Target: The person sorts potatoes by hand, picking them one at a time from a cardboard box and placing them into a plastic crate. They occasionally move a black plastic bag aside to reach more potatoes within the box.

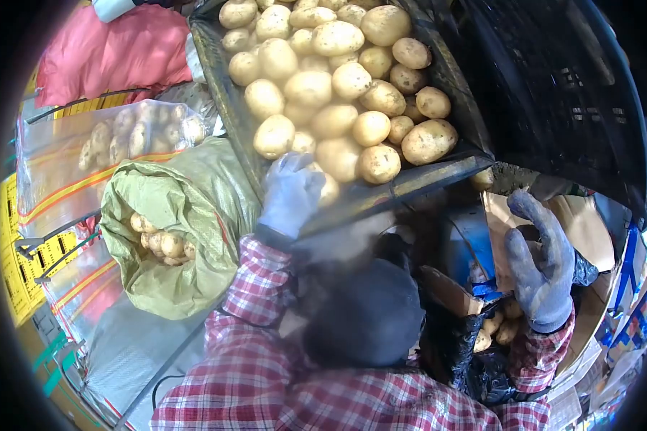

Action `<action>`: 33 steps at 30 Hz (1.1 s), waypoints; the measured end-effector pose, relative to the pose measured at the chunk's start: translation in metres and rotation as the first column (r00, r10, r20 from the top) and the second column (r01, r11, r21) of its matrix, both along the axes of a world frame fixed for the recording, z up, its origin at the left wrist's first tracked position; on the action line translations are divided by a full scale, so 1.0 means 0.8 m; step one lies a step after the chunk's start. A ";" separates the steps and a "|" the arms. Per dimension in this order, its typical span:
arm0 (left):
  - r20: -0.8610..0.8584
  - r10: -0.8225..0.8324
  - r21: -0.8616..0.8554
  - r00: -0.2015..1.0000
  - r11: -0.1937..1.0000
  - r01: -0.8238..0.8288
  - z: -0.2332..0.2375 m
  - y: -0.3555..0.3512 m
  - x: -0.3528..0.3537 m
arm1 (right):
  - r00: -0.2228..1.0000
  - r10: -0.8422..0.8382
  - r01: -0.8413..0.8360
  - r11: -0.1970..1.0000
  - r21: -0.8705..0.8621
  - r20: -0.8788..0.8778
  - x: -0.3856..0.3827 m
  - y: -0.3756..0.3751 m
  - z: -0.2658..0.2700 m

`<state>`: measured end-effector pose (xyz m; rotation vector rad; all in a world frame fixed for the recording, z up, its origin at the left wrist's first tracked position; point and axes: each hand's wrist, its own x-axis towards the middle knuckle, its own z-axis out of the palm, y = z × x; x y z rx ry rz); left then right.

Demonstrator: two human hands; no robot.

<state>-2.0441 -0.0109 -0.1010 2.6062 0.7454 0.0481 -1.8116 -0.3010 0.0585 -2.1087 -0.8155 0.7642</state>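
My left hand (292,192), in a pale grey work glove, lies over the near left corner of a dark tray (428,179) heaped with potatoes (336,39). Its fingers look bent and held together, back of the hand up. A potato (328,189) is right beside them, partly covered, and whatever is under the fingers is hidden. My right hand (543,262), in a dirtier grey glove, is raised on the right with thumb and fingers apart, holding nothing. Below it, more potatoes (509,332) sit among black plastic (487,377) and cardboard (589,230).
Left of the tray stands an open green sack (208,183) with potatoes in it. Clear bags (57,169) of potatoes and a pink bundle (115,54) lie behind. A large black crate (553,93) is at upper right. A dark-capped head (366,312) covers the lower middle.
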 end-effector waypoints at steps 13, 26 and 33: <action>0.211 -0.225 -0.170 0.951 0.950 0.262 0.098 -0.026 0.045 | 0.800 -0.600 0.569 0.755 0.327 -0.008 -0.010 -0.163 0.086; 0.372 -0.491 -0.693 0.788 0.418 0.587 0.273 -0.329 0.140 | 0.906 -0.301 0.112 0.847 -0.519 -0.296 -0.027 -0.335 -0.209; 0.136 -0.482 -0.903 0.866 0.299 0.308 0.189 -0.379 0.152 | 0.908 0.126 -0.363 0.713 -0.600 -0.400 -0.055 -0.384 -0.236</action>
